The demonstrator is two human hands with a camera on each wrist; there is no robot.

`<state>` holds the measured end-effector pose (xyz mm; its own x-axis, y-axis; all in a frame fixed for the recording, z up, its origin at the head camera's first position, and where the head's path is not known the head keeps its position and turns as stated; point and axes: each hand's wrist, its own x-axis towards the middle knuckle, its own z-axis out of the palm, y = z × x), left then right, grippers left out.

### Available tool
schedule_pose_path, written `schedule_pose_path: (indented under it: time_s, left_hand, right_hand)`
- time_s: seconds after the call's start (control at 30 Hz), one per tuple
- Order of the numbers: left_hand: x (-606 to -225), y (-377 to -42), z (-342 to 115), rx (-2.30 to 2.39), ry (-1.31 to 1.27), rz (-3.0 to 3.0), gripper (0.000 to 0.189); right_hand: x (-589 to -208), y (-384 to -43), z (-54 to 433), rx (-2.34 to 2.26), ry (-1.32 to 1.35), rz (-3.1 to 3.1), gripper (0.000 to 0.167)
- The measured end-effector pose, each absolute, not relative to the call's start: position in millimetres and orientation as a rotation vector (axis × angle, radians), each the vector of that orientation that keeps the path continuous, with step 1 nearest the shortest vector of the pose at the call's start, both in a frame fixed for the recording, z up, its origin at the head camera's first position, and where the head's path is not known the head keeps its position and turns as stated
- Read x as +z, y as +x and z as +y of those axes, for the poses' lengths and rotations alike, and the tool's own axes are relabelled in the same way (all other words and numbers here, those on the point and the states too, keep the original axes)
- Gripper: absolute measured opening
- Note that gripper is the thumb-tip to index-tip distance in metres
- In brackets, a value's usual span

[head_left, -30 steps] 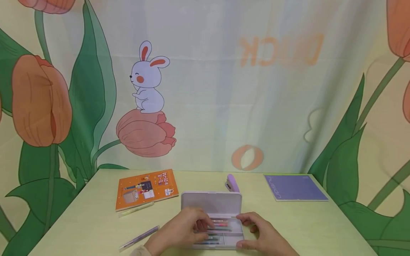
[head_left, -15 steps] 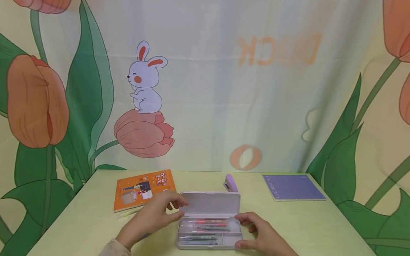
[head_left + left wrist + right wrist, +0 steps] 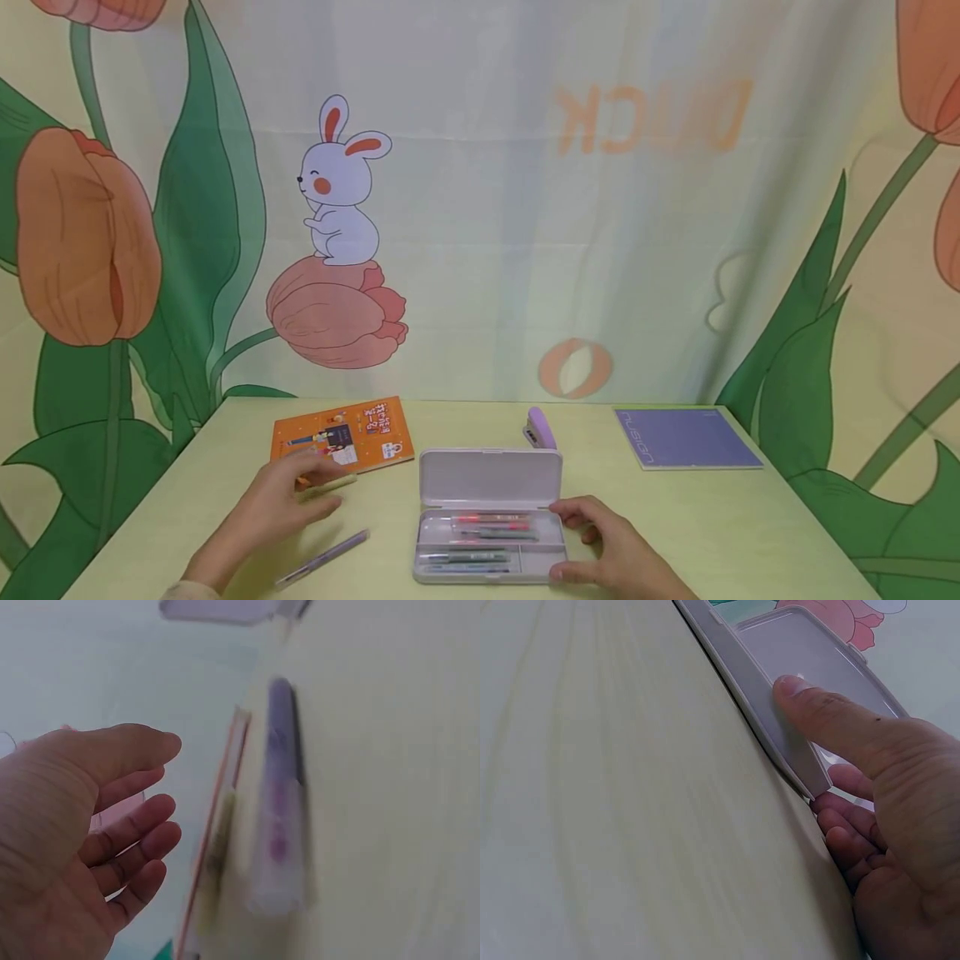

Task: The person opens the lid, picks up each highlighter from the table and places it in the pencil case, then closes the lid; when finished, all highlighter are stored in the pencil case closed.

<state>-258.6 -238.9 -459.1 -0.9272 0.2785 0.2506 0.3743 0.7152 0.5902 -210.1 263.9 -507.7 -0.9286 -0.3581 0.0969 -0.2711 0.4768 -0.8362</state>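
The white pencil case [image 3: 491,482] stands with its lid raised in the head view. Several pens [image 3: 491,518] lie in its two long compartments. My right hand [image 3: 618,546] grips the case's right end; in the right wrist view the thumb presses the front wall and the fingers curl behind the end. My left hand [image 3: 273,504] hovers over the left side, thumb and fingers apart, holding nothing. Just beyond its fingertips is a yellow pen [image 3: 337,482], partly hidden, lying along the orange book. A purple pen [image 3: 277,795] lies on the table, nearer to me.
The orange book [image 3: 375,433] lies at the back left, partly behind my left hand. A purple stapler [image 3: 542,428] stands behind the case. At the back right is a blue-purple notebook [image 3: 690,437]. A printed curtain [image 3: 480,208] hangs behind the table [image 3: 720,533].
My left hand has left the inside of the case and moved left, past the lid, to the yellow pen by the book. My right hand stays on the case's right end.
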Motion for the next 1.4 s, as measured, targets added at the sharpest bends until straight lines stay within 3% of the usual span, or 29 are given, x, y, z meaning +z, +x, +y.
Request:
schedule_pose_path:
  time_s: [0.37, 0.7, 1.4]
  left_hand:
    - [-483.8, -270.0, -255.4, -0.965, -0.379, -2.910, 0.032]
    - [-487.3, -269.7, -255.2, -1.109, -0.482, -2.915, 0.017]
    - [-468.4, -266.9, -237.0, -1.055, -0.757, -2.792, 0.020]
  right_hand:
    - [-507.0, -209.5, 263.9, -1.439, -0.546, 2.628, 0.073]
    - [-505.3, -210.6, 264.3, -1.396, -0.518, 2.653, 0.073]
    - [-502.9, -208.5, 262.9, -1.398, -0.539, 2.653, 0.073]
